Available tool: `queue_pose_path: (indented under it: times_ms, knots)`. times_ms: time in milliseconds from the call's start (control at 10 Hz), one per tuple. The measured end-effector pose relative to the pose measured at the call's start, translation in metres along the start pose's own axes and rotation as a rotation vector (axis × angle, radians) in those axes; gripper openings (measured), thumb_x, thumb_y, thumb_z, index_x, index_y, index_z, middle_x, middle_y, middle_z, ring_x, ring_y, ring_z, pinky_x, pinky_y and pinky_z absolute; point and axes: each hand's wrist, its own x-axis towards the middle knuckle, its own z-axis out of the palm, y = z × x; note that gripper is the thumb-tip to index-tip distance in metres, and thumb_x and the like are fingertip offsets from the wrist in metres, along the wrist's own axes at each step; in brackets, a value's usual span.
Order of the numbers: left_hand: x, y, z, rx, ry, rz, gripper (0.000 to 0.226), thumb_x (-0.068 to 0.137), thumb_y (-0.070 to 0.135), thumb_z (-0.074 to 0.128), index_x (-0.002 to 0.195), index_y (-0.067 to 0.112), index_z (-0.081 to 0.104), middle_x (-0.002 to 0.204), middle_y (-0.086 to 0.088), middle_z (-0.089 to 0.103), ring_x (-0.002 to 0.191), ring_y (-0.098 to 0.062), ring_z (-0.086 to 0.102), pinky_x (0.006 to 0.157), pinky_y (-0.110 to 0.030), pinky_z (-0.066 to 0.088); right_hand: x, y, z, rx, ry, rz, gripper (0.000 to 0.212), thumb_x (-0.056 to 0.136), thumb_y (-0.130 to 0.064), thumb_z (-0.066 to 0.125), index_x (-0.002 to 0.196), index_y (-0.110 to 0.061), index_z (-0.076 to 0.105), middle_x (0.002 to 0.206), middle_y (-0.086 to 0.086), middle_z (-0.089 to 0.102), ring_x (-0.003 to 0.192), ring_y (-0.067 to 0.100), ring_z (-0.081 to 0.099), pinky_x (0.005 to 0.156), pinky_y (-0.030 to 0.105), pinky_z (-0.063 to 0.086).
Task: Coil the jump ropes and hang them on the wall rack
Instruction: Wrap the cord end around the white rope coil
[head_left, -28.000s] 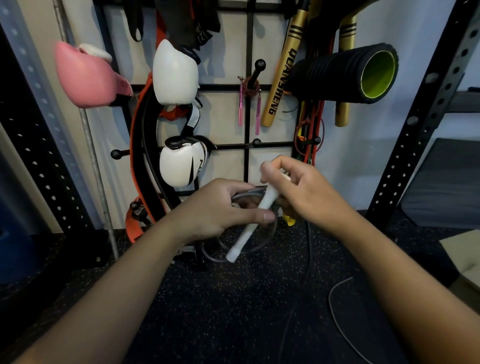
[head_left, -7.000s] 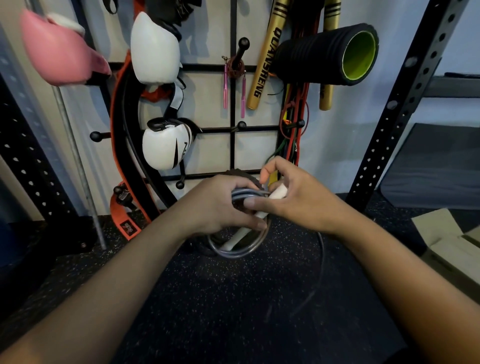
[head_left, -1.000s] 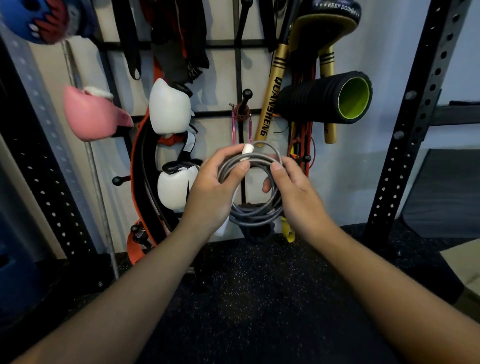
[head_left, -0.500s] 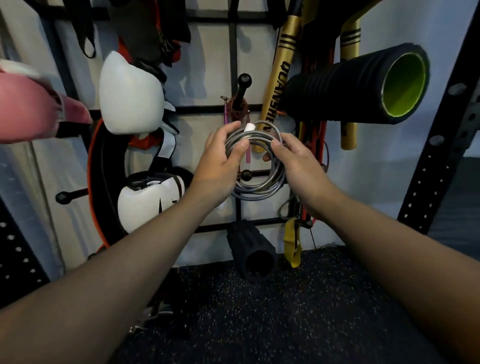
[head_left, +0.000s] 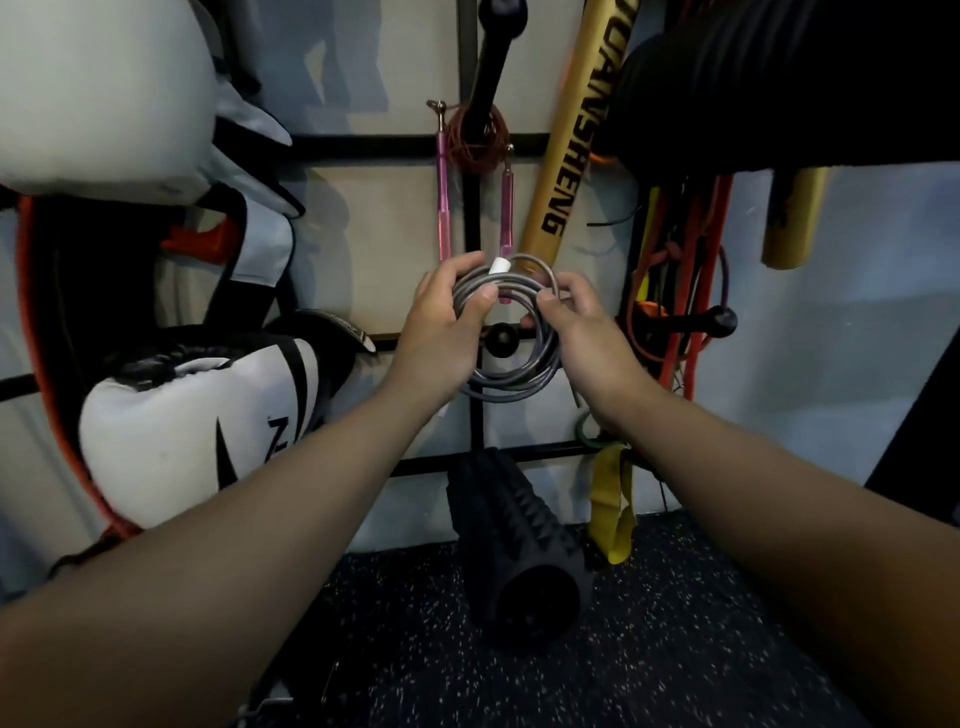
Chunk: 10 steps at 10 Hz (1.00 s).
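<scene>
A grey jump rope (head_left: 511, 387) is coiled into a ring, and I hold it up against the black wall rack (head_left: 470, 218). My left hand (head_left: 441, 327) grips the ring's left side, my right hand (head_left: 576, 325) its right side. A white handle tip (head_left: 500, 266) sticks up at the top of the coil. A ball-ended black peg (head_left: 502, 339) shows through the ring's middle. Just above, a pink-handled jump rope (head_left: 475, 140) with a red coiled cord hangs on a higher peg.
White boxing gloves (head_left: 192, 431) hang at the left. A gold bat (head_left: 571, 135), a black foam roller (head_left: 779, 83) and red bands (head_left: 691, 291) fill the right. Another peg (head_left: 719, 319) juts out at the right. A black spiked roller (head_left: 519, 551) stands on the floor below.
I have come closer to the rack. Both hands carried the coil forward, and the ball-ended peg now shows through its centre.
</scene>
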Motion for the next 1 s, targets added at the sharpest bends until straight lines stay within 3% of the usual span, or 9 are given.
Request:
queue_pose_path:
  times_ms: [100,200,300,400,500,600,700,800,1000]
  knots:
    - [0.008,-0.04,0.016,-0.062,0.034,-0.084,0.043,0.101,0.024,0.058,0.143,0.015,0.049,0.136,-0.004,0.059,0.121,-0.009,0.058,0.104,-0.018,0.044,0.021,0.038,0.01,0.063,0.012,0.053,0.019,0.11,-0.021,0.046,0.124,-0.019,0.059,0.105,-0.005,0.067,0.098,0.008,0.063,0.085,0.018,0.048]
    - [0.012,-0.065,0.025,-0.116,0.042,-0.155,0.039,0.103,0.019,0.058,0.14,0.013,0.048,0.127,0.0,0.061,0.109,0.002,0.059,0.089,-0.007,0.043,0.036,0.064,0.017,0.068,0.006,0.08,0.022,0.109,-0.019,0.048,0.126,-0.014,0.061,0.108,0.001,0.069,0.099,0.011,0.063,0.087,0.018,0.048]
    - [0.021,-0.098,0.034,-0.147,0.069,-0.205,0.033,0.102,0.019,0.059,0.135,0.013,0.052,0.125,-0.001,0.064,0.108,-0.003,0.061,0.091,-0.014,0.044,0.059,0.095,0.026,0.032,-0.019,0.098,0.02,0.105,-0.025,0.056,0.123,-0.017,0.063,0.117,0.01,0.073,0.11,0.021,0.067,0.099,0.032,0.05]
    - [0.032,-0.115,0.037,-0.174,0.077,-0.234,0.033,0.099,0.02,0.064,0.131,0.014,0.058,0.127,-0.006,0.065,0.112,-0.011,0.062,0.098,-0.023,0.046,0.075,0.108,0.028,0.032,-0.028,0.097,0.018,0.103,-0.023,0.061,0.119,-0.016,0.067,0.117,0.011,0.074,0.106,0.019,0.067,0.093,0.03,0.052]
    - [0.051,-0.139,0.038,-0.13,0.123,-0.262,0.038,0.083,0.035,0.074,0.119,0.025,0.073,0.131,-0.01,0.062,0.112,-0.015,0.066,0.107,-0.033,0.05,0.095,0.118,0.028,0.087,-0.019,0.136,0.016,0.098,-0.013,0.069,0.113,-0.016,0.065,0.104,0.009,0.073,0.088,0.014,0.067,0.069,0.014,0.052]
    - [0.063,-0.15,0.041,-0.045,0.145,-0.299,0.037,0.08,0.034,0.078,0.117,0.027,0.075,0.128,-0.007,0.059,0.11,-0.017,0.066,0.107,-0.035,0.05,0.105,0.127,0.031,0.031,0.013,0.179,0.019,0.094,-0.014,0.073,0.105,-0.021,0.06,0.099,0.007,0.068,0.078,0.012,0.061,0.061,0.017,0.048]
    - [0.078,-0.165,0.046,0.037,0.191,-0.298,0.051,0.069,0.045,0.077,0.118,0.03,0.076,0.123,-0.006,0.065,0.112,-0.022,0.066,0.106,-0.04,0.051,0.119,0.136,0.037,-0.02,0.037,0.246,0.016,0.093,-0.015,0.072,0.095,-0.022,0.058,0.1,0.007,0.066,0.084,0.018,0.059,0.069,0.026,0.047]
    - [0.087,-0.178,0.046,0.058,0.191,-0.327,0.054,0.066,0.052,0.075,0.116,0.032,0.076,0.123,-0.005,0.064,0.115,-0.024,0.063,0.108,-0.039,0.049,0.123,0.134,0.04,0.002,0.064,0.281,0.014,0.093,-0.015,0.071,0.095,-0.021,0.059,0.103,0.009,0.066,0.09,0.022,0.059,0.073,0.03,0.048]
    - [0.075,-0.134,0.03,-0.035,0.12,-0.36,0.048,0.076,0.031,0.083,0.121,0.017,0.072,0.123,-0.01,0.067,0.112,-0.024,0.067,0.106,-0.038,0.051,0.106,0.112,0.03,-0.044,0.082,0.236,0.021,0.096,-0.019,0.07,0.115,-0.014,0.063,0.102,0.003,0.061,0.084,0.014,0.053,0.064,0.023,0.042]
